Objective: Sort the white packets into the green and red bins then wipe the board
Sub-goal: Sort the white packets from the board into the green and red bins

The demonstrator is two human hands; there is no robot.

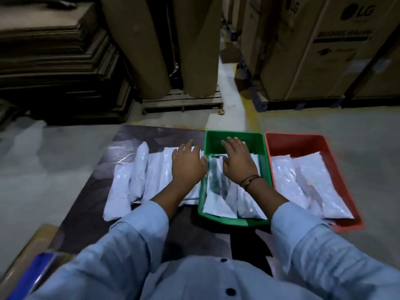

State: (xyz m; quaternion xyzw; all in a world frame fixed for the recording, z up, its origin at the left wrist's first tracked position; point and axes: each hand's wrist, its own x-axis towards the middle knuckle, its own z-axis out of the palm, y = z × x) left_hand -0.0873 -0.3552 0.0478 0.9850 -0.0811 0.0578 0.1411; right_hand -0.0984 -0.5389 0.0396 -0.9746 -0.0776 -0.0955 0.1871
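Several white packets (132, 180) lie side by side on the dark board (91, 191). My left hand (187, 164) rests flat, fingers straight, on the packets at the right end of that row. The green bin (229, 137) stands to the right of the row and holds several packets. My right hand (238, 159) lies palm down, fingers spread, on the packets inside the green bin. The red bin (303, 144) stands beside it on the right, with a few white packets (311, 187) in it.
The board lies on a grey concrete floor (43, 161). Behind it stand a wooden pallet (184, 102) with big brown rolls, stacked flat cardboard at the left, and large printed cartons (324, 50) at the right. A blue object (28, 276) sits at the lower left.
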